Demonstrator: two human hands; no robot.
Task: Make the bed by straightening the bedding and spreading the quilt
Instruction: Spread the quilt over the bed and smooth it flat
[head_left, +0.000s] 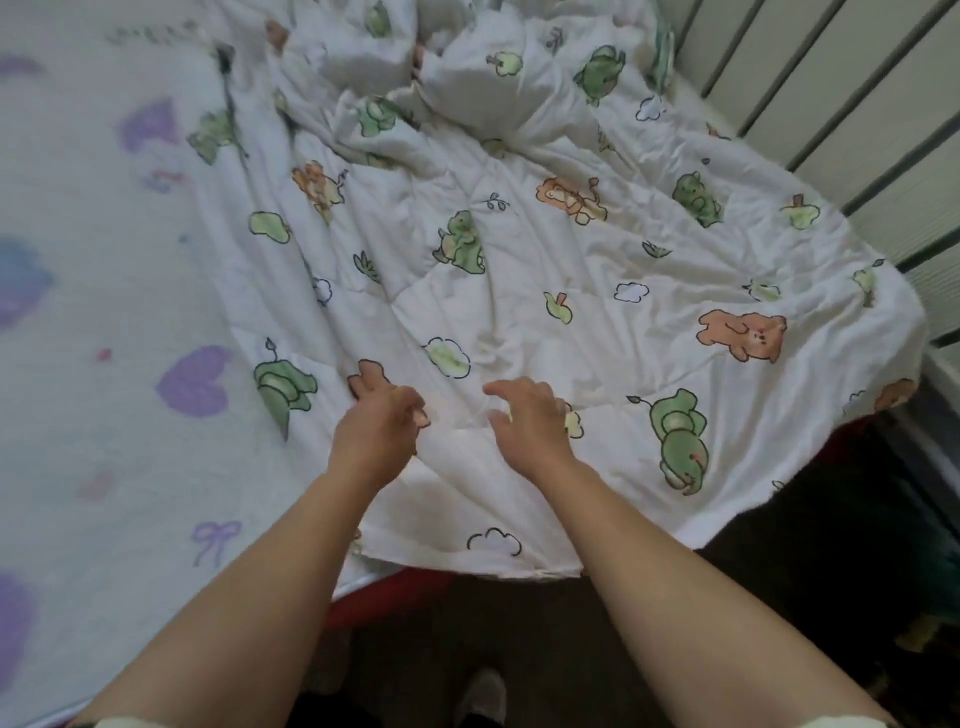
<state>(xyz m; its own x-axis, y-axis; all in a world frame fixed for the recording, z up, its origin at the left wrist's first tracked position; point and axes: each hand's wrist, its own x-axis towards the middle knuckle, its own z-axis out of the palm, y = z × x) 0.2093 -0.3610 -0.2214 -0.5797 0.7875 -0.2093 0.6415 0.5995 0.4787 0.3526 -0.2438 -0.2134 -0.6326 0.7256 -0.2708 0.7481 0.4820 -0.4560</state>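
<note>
**Both hands at the quilt's near edge**

The quilt (571, 249), white with green and orange animal prints, covers the bed from the centre out to 3 o'clock. It is wrinkled throughout and bunched in a heap at 12 o'clock. Its near hem hangs over the bed's edge at 6 o'clock.

The left hand (376, 423) sits just left of centre with its fingers curled in over a fold of the quilt. Whether it actually grips the cloth cannot be told. The right hand (527, 423), just beside it toward 3 o'clock, is loosely spread, its bent fingertips down at the fabric and holding nothing.

The heart-printed sheet (104, 312) lies bare from 7 to 10 o'clock. A slatted wall (831, 78) stands at 2 o'clock.
</note>
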